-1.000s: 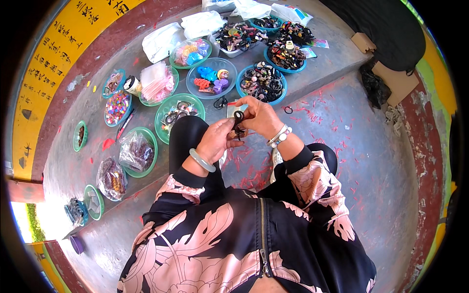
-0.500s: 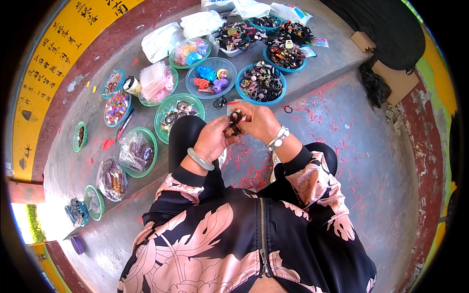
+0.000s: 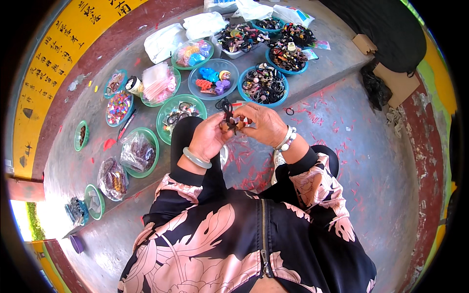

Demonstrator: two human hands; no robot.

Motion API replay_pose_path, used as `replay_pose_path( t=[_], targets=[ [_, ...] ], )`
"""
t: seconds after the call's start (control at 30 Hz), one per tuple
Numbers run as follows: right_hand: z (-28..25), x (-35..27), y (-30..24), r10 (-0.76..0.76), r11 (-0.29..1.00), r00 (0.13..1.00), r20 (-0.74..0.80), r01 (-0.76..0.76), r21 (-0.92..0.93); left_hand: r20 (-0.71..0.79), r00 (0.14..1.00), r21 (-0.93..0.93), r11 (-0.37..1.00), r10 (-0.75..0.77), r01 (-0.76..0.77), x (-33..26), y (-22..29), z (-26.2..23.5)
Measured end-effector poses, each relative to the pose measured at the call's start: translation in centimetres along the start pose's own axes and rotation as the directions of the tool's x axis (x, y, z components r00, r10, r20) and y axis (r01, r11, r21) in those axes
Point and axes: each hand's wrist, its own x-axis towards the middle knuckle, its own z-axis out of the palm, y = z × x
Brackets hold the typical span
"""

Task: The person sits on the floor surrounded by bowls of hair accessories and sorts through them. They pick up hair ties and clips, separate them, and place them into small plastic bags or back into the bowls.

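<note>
Between my two hands, above my knees, is a black hair tie (image 3: 226,108) with its loops standing up from the fingers and a small brownish ornament partly hidden below. My left hand (image 3: 206,138), with a pale bangle at the wrist, is closed on its lower left side. Fingers of my right hand (image 3: 266,125) pinch it from the other side; beaded bracelets circle that wrist. Just beyond the hands stands a blue basin (image 3: 282,101) full of dark hair ties. A green basin (image 3: 162,110) with mixed hair ties lies left of my left hand.
A clear bowl (image 3: 202,93) holds colourful plastic pieces. Further left are a basin of small bright pieces (image 3: 118,108) and a bagged bundle (image 3: 138,151). Red scraps (image 3: 312,115) litter the lower floor beside the raised ledge. One loose black hair tie (image 3: 289,112) lies right of my hands.
The black hair tie has turned in my fingers, and its loops now stand up above them. My right hand has shifted slightly right and down.
</note>
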Motion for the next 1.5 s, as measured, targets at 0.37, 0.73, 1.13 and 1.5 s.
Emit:
replay_pose_path(
  t=[0.37, 0.73, 1.13, 1.5],
  targets=[
    [0.9, -0.3, 1.3, 0.232, 0.878, 0.970, 0.076, -0.242, 0.412, 0.047, 0.999, 0.193, 0.981, 0.019, -0.028, -0.3, -0.5, 1.4],
    [0.6, -0.2, 1.3, 0.347, 0.763, 0.908, 0.237, -0.420, 0.492, 0.064, 0.998, 0.309, 0.951, -0.011, -0.009, -0.2, -1.5, 1.7],
    [1.0, -0.3, 1.7, 0.390, 0.850, 0.902, 0.187, -0.431, 0.303, 0.056, 0.997, 0.335, 0.942, -0.057, 0.035, -0.4, -1.3, 2.1],
    [-0.1, -0.4, 2.3, 0.351, 0.791, 0.916, 0.197, -0.402, 0.462, -0.015, 0.999, 0.269, 0.962, -0.053, 0.055, -0.3, -1.1, 1.9]
  ],
)
